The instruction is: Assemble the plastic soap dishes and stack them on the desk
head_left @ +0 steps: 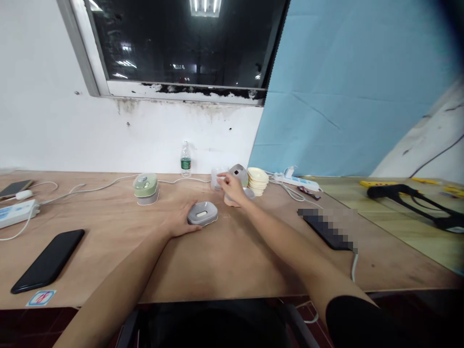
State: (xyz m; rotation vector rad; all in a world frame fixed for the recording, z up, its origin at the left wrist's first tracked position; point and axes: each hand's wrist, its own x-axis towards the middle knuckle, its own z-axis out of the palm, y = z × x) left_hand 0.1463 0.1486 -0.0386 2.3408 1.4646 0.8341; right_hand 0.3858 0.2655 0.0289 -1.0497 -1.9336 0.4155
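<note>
A grey oval plastic lid (206,211) with a pale slot in its top lies on the table in front of me. My left hand (180,221) is closed around its left side, thumb along the near edge. Farther back, my right hand (233,187) reaches out with its fingers bent together. Its fingertips overlap a translucent cup (214,180), and whether they pinch anything is too small to tell. Just behind that hand another grey lid (238,171) with a dark square hole leans at a tilt. Parts beneath the hand are mostly hidden.
A stack of cream bowls (257,181) stands right of my right hand. A green-and-grey container (145,188) sits left, a water bottle (185,160) by the wall. Phones (49,261), power strips (299,181) and cables lie around. Black straps (406,200) rest far right.
</note>
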